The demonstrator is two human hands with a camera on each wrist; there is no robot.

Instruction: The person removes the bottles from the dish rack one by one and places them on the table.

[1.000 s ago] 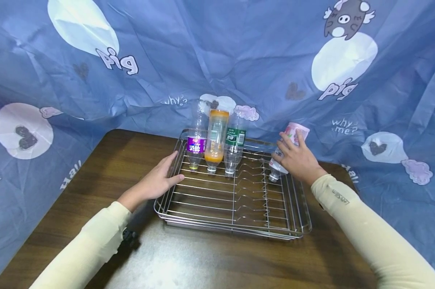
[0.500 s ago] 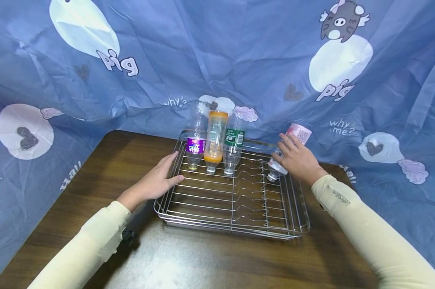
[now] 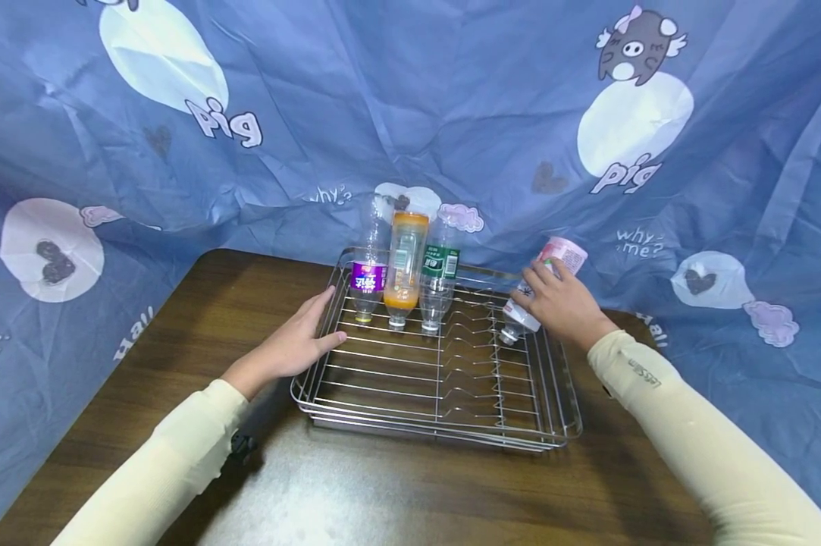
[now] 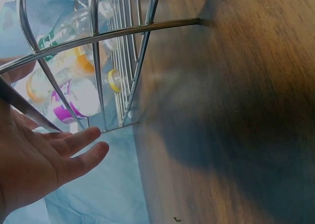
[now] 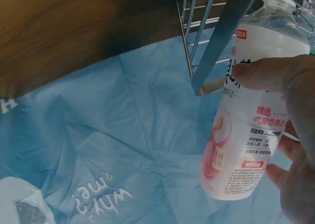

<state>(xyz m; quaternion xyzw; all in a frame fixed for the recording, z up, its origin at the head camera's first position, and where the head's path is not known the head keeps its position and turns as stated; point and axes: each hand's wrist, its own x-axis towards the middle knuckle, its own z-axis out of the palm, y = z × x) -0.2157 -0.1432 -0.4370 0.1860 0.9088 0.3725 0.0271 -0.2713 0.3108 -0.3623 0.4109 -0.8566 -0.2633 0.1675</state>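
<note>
The right hand (image 3: 562,299) grips a plastic drink bottle (image 3: 565,255) with a pink and white label. It is upside down and tilted, its neck low over the right side of a wire dish rack (image 3: 437,434). In the right wrist view the thumb lies across the label, with other fingers behind the bottle (image 5: 246,150). At the rack's left rim rests the left hand (image 3: 290,345), fingers extended and thumb reaching inward. Inside stand three inverted bottles: one purple-labelled (image 3: 368,277), one with orange ends (image 3: 403,269), one green-labelled (image 3: 440,263).
The rack stands on a brown wooden table (image 3: 396,500). Behind it hangs a blue printed cloth (image 3: 410,98), close to the bottles' upturned bases. Raised wire bends run through the rack's middle and right side.
The held bottle leans slightly more, its neck shifting a little to the left. The left hand stays at the rim, and the head view has drifted slightly.
</note>
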